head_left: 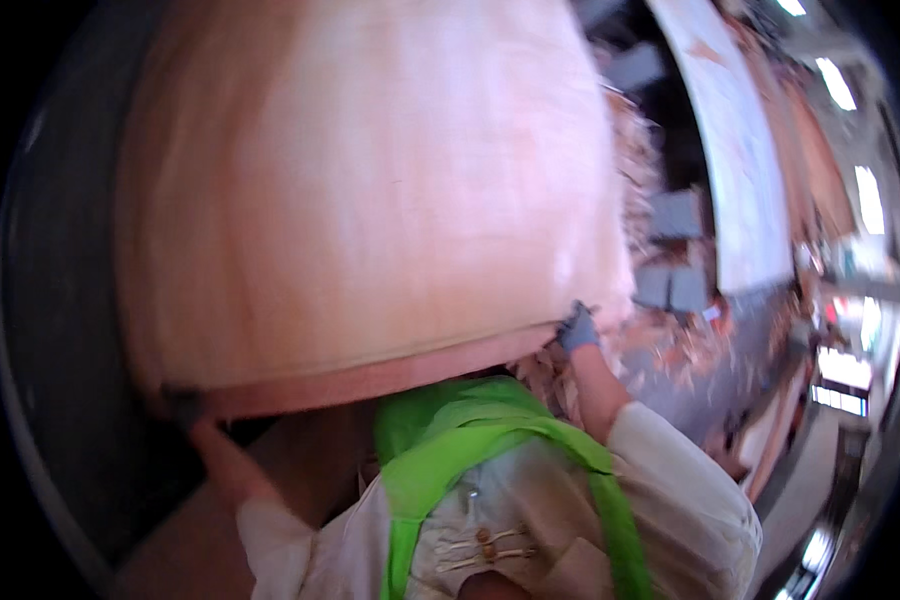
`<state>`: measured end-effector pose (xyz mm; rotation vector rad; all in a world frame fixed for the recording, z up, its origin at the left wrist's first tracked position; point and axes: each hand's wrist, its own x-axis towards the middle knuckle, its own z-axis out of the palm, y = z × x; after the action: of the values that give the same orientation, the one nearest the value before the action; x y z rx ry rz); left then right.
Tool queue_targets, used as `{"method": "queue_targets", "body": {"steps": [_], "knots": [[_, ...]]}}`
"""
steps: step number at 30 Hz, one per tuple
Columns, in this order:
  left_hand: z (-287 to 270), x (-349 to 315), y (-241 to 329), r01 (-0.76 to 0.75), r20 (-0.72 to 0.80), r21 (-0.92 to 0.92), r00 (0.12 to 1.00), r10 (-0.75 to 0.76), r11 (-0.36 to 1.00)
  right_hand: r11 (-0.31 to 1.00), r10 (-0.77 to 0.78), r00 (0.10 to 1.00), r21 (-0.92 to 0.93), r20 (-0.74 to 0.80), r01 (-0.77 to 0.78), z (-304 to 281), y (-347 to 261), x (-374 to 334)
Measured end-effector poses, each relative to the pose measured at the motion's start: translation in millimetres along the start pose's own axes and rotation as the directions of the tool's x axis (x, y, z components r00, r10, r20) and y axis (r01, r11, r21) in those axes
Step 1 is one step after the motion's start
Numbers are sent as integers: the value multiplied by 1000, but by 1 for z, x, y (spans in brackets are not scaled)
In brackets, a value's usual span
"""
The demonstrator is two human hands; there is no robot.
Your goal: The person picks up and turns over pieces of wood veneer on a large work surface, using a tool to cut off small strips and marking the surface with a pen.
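Observation:
A large, pale wood veneer sheet (370,190) lies in front of me on top of a stack whose reddish near edge (370,380) shows below it. At the sheet's near left corner is my left hand (185,405), in a dark glove, closed on the edge; its fingers are dim and blurred. My right hand (576,330), in a grey glove with dark fingertips, grips the near right corner, fingers over the top. The undersides of both hands are hidden.
Torn veneer scraps (680,345) litter the floor on the right. Grey blocks (675,287) stand beside the stack. Farther right lies another long pale sheet (740,150). A dark surface (60,300) runs along the left. My green apron (470,420) nearly meets the stack.

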<state>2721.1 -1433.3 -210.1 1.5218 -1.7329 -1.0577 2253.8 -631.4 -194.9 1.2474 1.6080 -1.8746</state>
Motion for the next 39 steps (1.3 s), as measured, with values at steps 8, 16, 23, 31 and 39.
{"method": "queue_targets", "body": {"steps": [8,16,23,31,39], "knots": [[-62,90,-29,-374,120,841,834,538,391,991,71,949,128,-307,-33,43,15,-78],[-70,108,-39,-128,11,879,968,249,460,997,80,942,25,-325,-76,51,15,-76],[-60,115,-41,-82,-10,904,977,214,419,994,105,960,42,-259,-97,34,19,-67],[-83,127,-15,-11,-65,960,963,260,281,993,87,963,-58,-257,-105,36,19,-70],[-119,98,51,147,-102,979,952,288,-139,987,97,984,-111,-149,-114,44,16,-70]]}}
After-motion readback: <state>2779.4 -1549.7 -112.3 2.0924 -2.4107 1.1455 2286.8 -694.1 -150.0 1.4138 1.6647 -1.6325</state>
